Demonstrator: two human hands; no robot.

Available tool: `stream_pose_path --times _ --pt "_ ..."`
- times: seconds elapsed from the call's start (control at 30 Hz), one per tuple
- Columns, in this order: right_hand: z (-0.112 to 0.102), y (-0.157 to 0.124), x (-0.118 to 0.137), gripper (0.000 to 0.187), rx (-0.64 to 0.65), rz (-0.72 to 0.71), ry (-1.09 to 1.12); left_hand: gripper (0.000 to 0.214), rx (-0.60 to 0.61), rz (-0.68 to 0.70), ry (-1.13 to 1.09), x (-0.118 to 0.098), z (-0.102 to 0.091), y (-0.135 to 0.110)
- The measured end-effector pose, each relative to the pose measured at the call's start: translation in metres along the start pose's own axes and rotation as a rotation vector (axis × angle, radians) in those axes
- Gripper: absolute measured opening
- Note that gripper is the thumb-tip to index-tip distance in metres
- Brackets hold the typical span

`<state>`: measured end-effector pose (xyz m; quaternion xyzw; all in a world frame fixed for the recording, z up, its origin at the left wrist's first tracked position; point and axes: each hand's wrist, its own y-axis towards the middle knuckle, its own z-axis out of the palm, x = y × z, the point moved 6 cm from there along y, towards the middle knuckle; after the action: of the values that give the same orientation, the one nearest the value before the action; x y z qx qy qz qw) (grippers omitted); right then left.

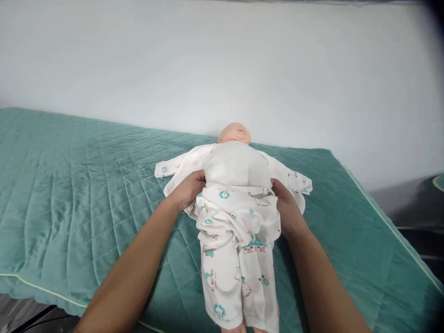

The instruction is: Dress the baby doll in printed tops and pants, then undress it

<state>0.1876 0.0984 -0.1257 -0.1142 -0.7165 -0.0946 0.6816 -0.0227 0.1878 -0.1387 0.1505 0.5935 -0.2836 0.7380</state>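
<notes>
My left hand curls on the waistband of the printed trousers, at nine o'clock of the doll, fingertips buried under cloth. The doll lies face up mid-quilt, head at twelve, feet cut off at six. My right hand grips likewise at three, fingertips hidden.

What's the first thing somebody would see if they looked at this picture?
A baby doll lying on its back in the middle of the green quilt, head toward the white wall. Next, the left hand and right hand, one on each side of the doll, holding the waist of its printed trousers.
</notes>
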Motion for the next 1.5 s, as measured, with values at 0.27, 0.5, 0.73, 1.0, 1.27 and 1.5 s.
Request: stream_pose_path --times 0.27,0.5,0.73,1.0,1.27,1.5 --pt "-0.004 0.004 -0.013 0.029 0.005 0.014 0.094 0.017 -0.072 0.105 0.274 -0.014 0.001 -0.004" --pt "-0.017 -0.007 0.015 0.024 -0.217 -0.523 -0.449 0.008 -0.116 0.123 0.631 -0.026 -0.016 -0.018" --pt "-0.017 -0.012 0.022 0.018 -0.161 -0.682 -0.556 0.027 -0.15 0.211 0.509 -0.033 -0.025 -0.026" --pt "-0.019 -0.002 0.011 0.009 -0.179 -0.425 -0.28 0.023 -0.182 0.539 0.619 -0.053 -0.01 -0.034" --pt "-0.018 -0.01 0.017 0.012 -0.185 -0.622 -0.319 0.013 0.03 0.5 0.755 -0.056 0.011 -0.04" --pt "-0.019 -0.011 0.016 0.01 -0.184 -0.597 -0.359 0.016 0.02 0.412 0.81 -0.051 0.015 -0.036"
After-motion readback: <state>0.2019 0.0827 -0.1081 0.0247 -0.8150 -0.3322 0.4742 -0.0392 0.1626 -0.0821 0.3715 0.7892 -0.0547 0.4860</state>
